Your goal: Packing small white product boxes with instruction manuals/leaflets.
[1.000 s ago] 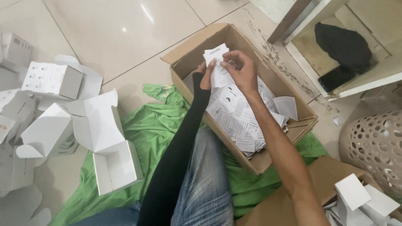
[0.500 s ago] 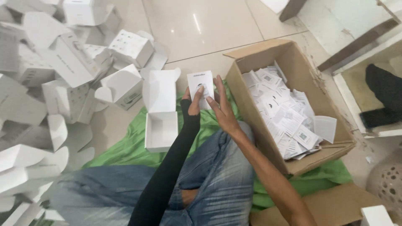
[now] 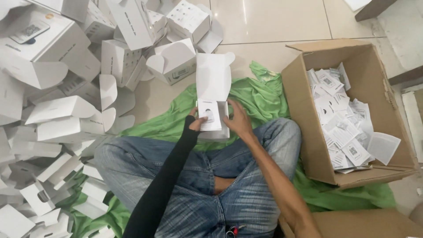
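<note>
A small white leaflet (image 3: 209, 115) lies over the mouth of an open white carton box (image 3: 213, 79) whose lid stands up toward the tiles. My left hand (image 3: 197, 123), in a black sleeve, pinches the leaflet's left edge. My right hand (image 3: 238, 121) grips the box's right side, its thumb on the leaflet. Both hands sit just above my jeans-clad knees (image 3: 246, 176), over a green cloth (image 3: 260, 97).
A brown cardboard box (image 3: 304, 110) full of white leaflets (image 3: 343, 123) stands at the right. A big heap of open white carton boxes (image 3: 66, 88) covers the left side and far tiles. Another cardboard flap (image 3: 370, 222) lies bottom right.
My hands have carried a leaflet from the brown cardboard box over to the left and now hold it on the open white box. The view has swung left with them.
</note>
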